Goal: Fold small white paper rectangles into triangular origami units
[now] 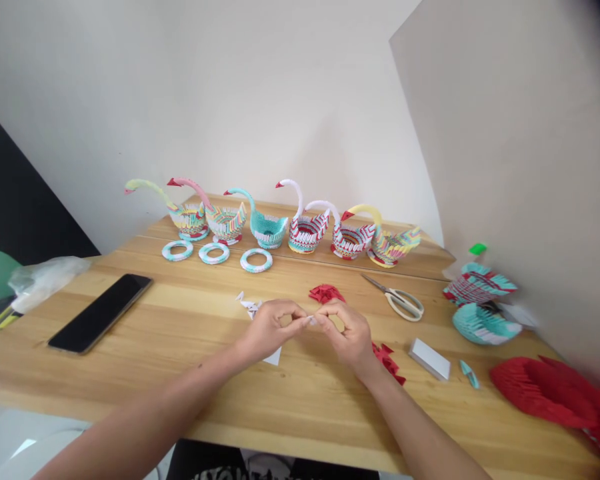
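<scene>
A small white paper piece (311, 321) is pinched between left hand (269, 328) and right hand (346, 333), both grips clamped on it just above the worktop (190, 373). Six paper swans (305, 230) are lined up finished at the back; loose red folded pieces (326, 293) and white folded pieces (249, 305) are left unassembled nearby

A home craft corner: a wooden table (180, 347) against plain walls, paper swans (275, 223) lined up at twelve o'clock, scissors (400, 300) at two o'clock.

Small white paper piece (311, 321) between the hands' fingertips — mostly hidden; red paper stack (555, 393) cut off at right.
</scene>
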Demonstrator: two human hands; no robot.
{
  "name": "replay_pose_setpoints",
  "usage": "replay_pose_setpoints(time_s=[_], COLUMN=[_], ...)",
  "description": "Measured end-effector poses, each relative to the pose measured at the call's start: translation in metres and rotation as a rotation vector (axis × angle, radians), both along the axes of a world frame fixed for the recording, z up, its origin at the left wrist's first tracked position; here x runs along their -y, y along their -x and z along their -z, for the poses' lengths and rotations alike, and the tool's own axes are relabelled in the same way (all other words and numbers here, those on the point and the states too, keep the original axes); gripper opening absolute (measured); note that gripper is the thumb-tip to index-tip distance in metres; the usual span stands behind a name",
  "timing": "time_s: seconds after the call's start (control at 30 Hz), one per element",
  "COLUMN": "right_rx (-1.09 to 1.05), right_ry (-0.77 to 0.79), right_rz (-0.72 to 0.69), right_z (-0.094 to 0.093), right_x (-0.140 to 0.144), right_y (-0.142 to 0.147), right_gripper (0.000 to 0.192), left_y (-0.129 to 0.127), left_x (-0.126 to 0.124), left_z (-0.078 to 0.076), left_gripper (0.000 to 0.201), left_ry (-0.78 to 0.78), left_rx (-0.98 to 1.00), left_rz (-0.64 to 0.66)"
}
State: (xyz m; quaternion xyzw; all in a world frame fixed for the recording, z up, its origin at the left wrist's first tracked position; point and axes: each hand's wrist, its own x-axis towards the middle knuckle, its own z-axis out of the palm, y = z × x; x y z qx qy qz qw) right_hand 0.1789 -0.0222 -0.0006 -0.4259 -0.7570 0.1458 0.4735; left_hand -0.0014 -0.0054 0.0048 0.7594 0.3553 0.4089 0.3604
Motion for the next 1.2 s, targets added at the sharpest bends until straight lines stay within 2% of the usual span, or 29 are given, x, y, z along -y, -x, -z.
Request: replay_pose_setpoints(time_s=[0.2, 0.27, 0.43, 0.57, 0.67, 0.8, 0.97, 1.07, 1.2], right_rx=[-0.070, -0.075, -0.018, -0.023, -0.002, 0.101, 0.137, 0.168, 0.217], right_ry=[0.065, 0.066, 0.047, -0.004, -0.113, -0.275, -0.345, -0.350, -0.382], right_rz=[-0.008, 0.000, -0.026, 0.009, 0.057, 0.030, 0.038, -0.037, -0.060], right_z=[0.000, 0.000, 0.000, 0.002, 0.003, 0.002, 0.002, 0.003, 0.004], right_x=[-0.005, -0.005, -0.002, -0.003, -0.004, -0.003, -0.003, -0.005, -0.007], right_y=[-0.002, -0.002, -0.001, 0.001, 0.000, -0.001, 0.001, 0.000, -0.004], right_gripper=[0.013, 0.013, 0.015, 0.010, 0.019, 0.031, 0.020, 0.018, 0.018], left_y=[0.001, 0.002, 0.003, 0.001, 0.000, 0.000, 0.000, 0.000, 0.004], left_x=[0.000, -0.001, -0.004, -0.007, -0.009, -0.010, -0.012, -0.013, -0.014], left_z=[-0.002, -0.003, -0.002, 0.004, 0.006, 0.008, 0.012, 0.012, 0.006], left_gripper=[0.022, 0.022, 0.024, 0.024, 0.025, 0.029, 0.032, 0.033, 0.025], left_ry=[-0.059, 0.040, 0.435, 0.558, 0.584, 0.588, 0.614, 0.610, 0.536], left_rx=[0.032, 0.077, 0.309, 0.482, 0.571, 0.598, 0.605, 0.584, 0.426], left_rz=[-0.077, -0.025, 0.166, 0.210, 0.212, 0.204, 0.166, 0.120, 0.082])
